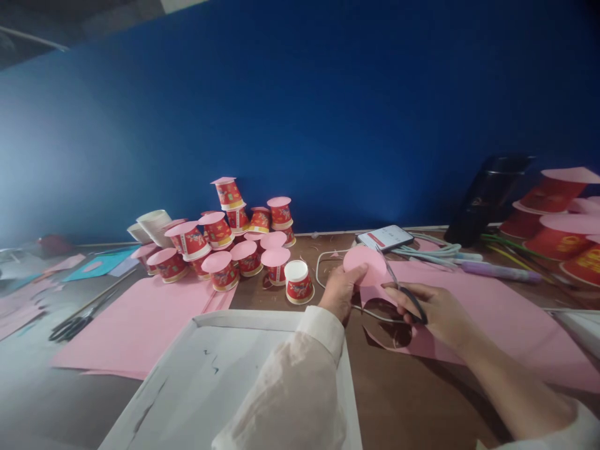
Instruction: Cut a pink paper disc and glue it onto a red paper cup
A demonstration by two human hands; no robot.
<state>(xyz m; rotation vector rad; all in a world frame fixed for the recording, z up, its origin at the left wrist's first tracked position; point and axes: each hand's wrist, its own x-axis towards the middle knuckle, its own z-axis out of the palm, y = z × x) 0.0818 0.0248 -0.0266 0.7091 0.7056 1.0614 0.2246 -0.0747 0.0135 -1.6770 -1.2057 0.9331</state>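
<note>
Pink round paper disc [368, 259] clamped in left hand [339, 291], black-handled metal scissors [414, 304] clamped in right hand [440, 310]. Looks like edge-trimming; next snip probably needs disc turned.

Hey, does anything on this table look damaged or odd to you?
Yes, the white tray has dark marks and a long jagged streak on its surface; cracks or stains, I can't tell. Also, the bare red cup beside the left hand lacks a pink disc on top, unlike the neighbouring cup.
</note>
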